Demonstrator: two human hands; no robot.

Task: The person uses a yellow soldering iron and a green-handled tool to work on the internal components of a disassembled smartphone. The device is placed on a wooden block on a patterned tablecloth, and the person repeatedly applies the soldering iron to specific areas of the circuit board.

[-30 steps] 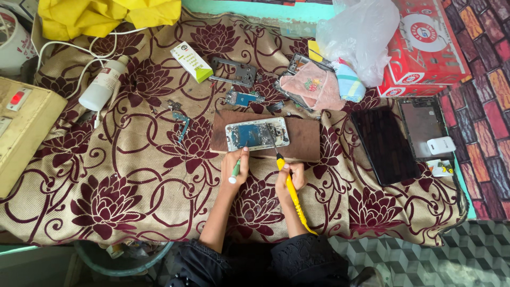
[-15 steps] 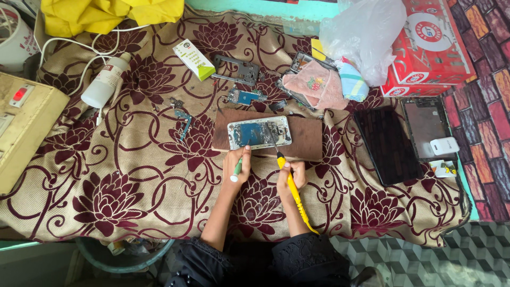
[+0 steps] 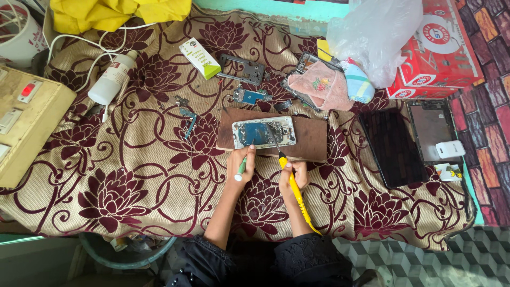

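While the right hand (image 3: 296, 174) is closed around the yellow soldering iron (image 3: 294, 187) and the left hand (image 3: 240, 159) around a green-tipped tool (image 3: 241, 169), the hot tip could slip across the opened phone (image 3: 264, 132) near the frame's centre and burn its parts.

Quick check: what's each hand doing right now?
Left hand: closed on a green-tipped tool, by the opened phone.
Right hand: closed on a yellow soldering iron, tip on the phone.
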